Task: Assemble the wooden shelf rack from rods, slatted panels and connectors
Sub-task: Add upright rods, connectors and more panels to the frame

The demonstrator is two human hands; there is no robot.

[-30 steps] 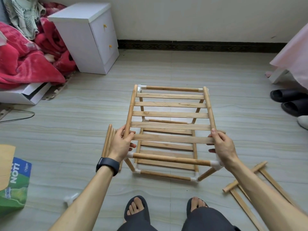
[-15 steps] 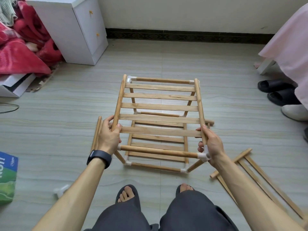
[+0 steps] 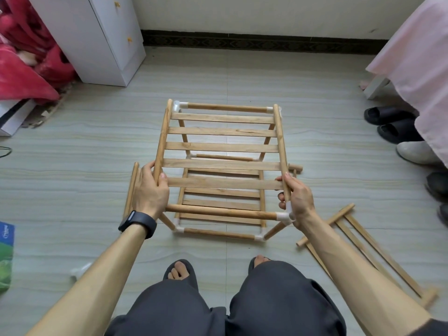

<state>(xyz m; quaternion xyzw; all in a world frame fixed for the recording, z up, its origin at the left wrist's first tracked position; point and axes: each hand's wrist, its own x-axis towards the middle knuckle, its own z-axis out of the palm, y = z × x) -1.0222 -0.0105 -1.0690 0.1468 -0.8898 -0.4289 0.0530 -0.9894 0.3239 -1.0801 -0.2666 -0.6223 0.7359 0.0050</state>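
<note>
A half-built wooden rack (image 3: 223, 214) stands on the floor in front of me, its rods joined by white corner connectors (image 3: 283, 217). A slatted panel (image 3: 221, 147) lies across its top. My left hand (image 3: 150, 190) grips the panel's left side rod near its close end. My right hand (image 3: 297, 197) grips the right side rod just above the near right connector. A lower slatted shelf shows through the gaps. Another slatted panel (image 3: 363, 253) lies flat on the floor to the right, partly hidden by my right forearm.
Loose rods (image 3: 131, 190) lie left of the rack, and one rod end (image 3: 297, 167) sticks out at its right. A white cabinet (image 3: 97, 37) stands back left beside red bedding (image 3: 26, 69). Shoes (image 3: 392, 122) and pink cloth (image 3: 417, 57) line the right. A white connector (image 3: 80, 271) lies near my left arm.
The view has shifted and moved closer to the rack. Both hands keep their hold on the top panel's side rods, and the right hand has slid down toward the near right connector.
</note>
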